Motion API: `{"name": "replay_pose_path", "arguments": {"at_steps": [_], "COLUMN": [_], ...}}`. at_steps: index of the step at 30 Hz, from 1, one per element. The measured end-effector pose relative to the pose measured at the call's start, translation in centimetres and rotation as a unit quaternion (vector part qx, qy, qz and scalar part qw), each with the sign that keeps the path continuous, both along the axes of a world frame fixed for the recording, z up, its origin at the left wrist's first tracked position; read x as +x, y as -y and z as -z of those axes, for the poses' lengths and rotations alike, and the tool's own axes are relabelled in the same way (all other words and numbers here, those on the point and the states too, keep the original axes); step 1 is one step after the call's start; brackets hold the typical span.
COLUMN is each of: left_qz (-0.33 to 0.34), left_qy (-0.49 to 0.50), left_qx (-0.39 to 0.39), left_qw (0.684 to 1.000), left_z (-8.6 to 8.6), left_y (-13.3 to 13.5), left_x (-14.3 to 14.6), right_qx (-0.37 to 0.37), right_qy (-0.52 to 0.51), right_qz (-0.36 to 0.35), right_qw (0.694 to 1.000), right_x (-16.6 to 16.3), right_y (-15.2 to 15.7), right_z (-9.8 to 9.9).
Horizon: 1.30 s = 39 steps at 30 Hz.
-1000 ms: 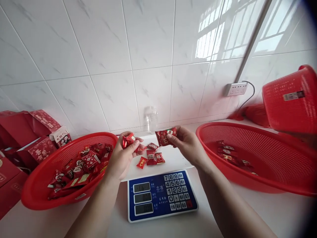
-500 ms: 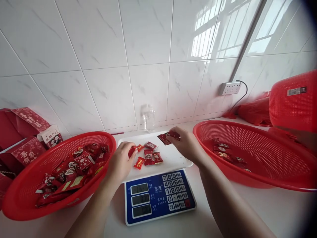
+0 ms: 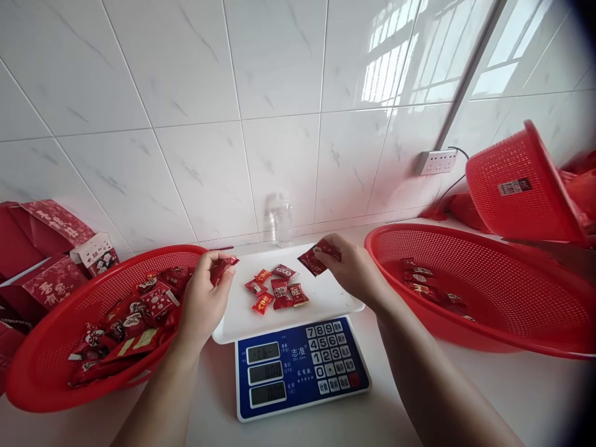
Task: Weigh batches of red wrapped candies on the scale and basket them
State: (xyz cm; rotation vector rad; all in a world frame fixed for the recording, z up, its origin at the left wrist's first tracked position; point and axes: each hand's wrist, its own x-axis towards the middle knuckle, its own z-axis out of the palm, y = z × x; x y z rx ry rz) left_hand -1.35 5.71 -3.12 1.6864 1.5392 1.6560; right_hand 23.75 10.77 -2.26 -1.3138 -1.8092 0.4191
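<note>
My left hand [image 3: 207,298] pinches a small red candy packet [image 3: 223,268] between thumb and fingers, above the tray's left edge. A dark red packet [image 3: 314,259] is gripped in my right hand [image 3: 354,273] over the right part of the white tray [image 3: 321,320]. Several red wrapped candies [image 3: 282,293] lie together on the tray between my hands. The tray sits on a blue electronic scale [image 3: 302,372] with a keypad and three displays.
To the left stands a red basket [image 3: 28,372] heaped with wrapped candies; another red basket [image 3: 503,310] on the right holds several packets. Red boxes [image 3: 56,279] fill the far left. A clear jar [image 3: 282,223] stands by the tiled wall. A third basket [image 3: 498,174] is tilted at right.
My left hand has moved left from the candies to the tray's edge, leaving a candy on the tray. The far-right basket has shifted left and tilted. My right hand is almost still.
</note>
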Motion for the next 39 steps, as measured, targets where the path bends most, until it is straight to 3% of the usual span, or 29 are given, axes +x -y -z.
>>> {"name": "replay_pose_path", "arguments": {"at_steps": [4, 7, 10, 17, 22, 26, 29, 33, 39], "left_qz": [0.038, 0.043, 0.057, 0.059, 0.065, -0.001, -0.051, -0.063, -0.06], "left_qy": [0.029, -0.145, -0.32, -0.459, -0.447, -0.45, -0.415, -0.332, -0.301], "left_qx": [-0.028, -0.054, -0.075, -0.12, -0.121, -0.119, -0.083, -0.035, -0.024], "left_qw": [0.998, 0.987, 0.943, 0.879, 0.884, 0.885, 0.905, 0.941, 0.951], "left_z": [0.1, 0.9, 2.1, 3.0, 2.7, 2.5, 2.2, 1.7, 1.2], "left_y": [0.1, -0.3, -0.6, -0.5, -0.8, -1.0, -1.2, -1.2, -0.6], "left_x": [-0.1, -0.3, -0.3, 0.1, 0.0, -0.2, -0.7, -1.0, -0.3], "right_qx": [-0.004, -0.008, -0.01, -0.016, -0.051, -0.068, -0.065, -0.055, -0.081], "right_qy": [-0.012, 0.005, 0.05, 0.088, 0.103, 0.125, 0.144, 0.157, 0.185], "right_qz": [-0.006, -0.013, -0.017, -0.026, -0.03, -0.049, -0.069, -0.099, -0.121], "right_qw": [1.0, 1.0, 0.999, 0.996, 0.993, 0.989, 0.985, 0.981, 0.972], "right_x": [-0.1, -0.1, -0.1, 0.0, -0.1, -0.2, -0.3, -0.7, -1.1], "right_y": [0.0, -0.2, -0.3, -0.5, -1.0, -1.5, -1.7, -1.6, -1.2], "right_z": [0.0, 0.3, 0.5, 0.8, 1.4, 2.2, 2.7, 2.9, 2.8]}}
